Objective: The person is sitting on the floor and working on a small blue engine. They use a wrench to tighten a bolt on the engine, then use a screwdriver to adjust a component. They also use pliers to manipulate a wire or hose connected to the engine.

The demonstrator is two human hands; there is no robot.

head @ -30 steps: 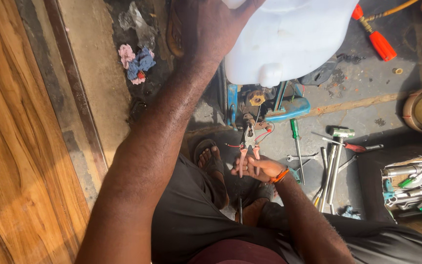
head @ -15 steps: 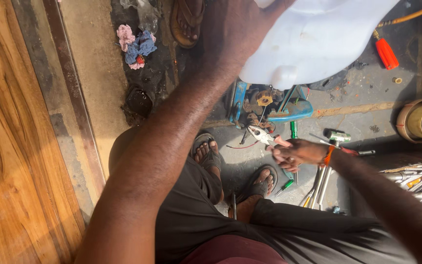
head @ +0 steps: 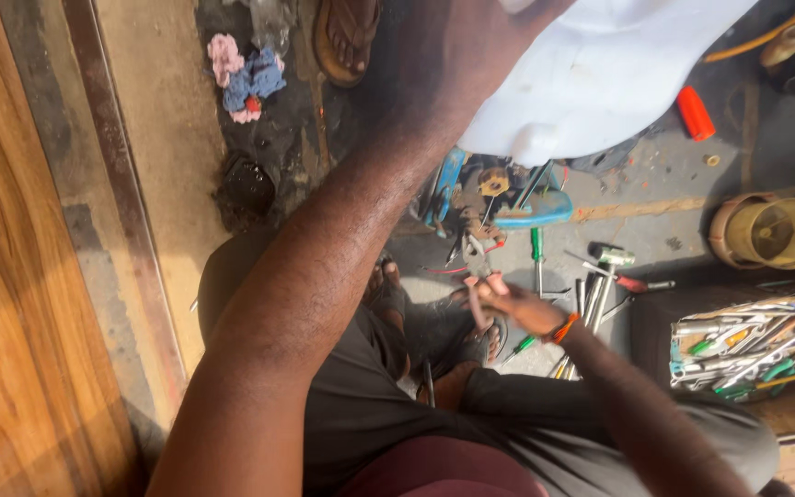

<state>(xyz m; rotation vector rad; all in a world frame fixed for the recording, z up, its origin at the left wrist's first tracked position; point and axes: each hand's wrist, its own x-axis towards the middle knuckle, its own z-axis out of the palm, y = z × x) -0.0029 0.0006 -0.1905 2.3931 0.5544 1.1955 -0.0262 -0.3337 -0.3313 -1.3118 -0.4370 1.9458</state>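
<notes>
We hold up a big white plastic container (head: 600, 74) with our left hand (head: 471, 55), which grips its near edge; how the fingers sit we cannot tell. Our right hand (head: 512, 308) is low over the floor, fingers closed around the handles of a pair of pliers (head: 477, 267) whose nose points up toward a blue tool (head: 531, 210). Loose screwdrivers (head: 591, 294) lie just beside that hand. A tray of tools (head: 747, 354) sits to the right, near a tan round pot (head: 770, 232).
</notes>
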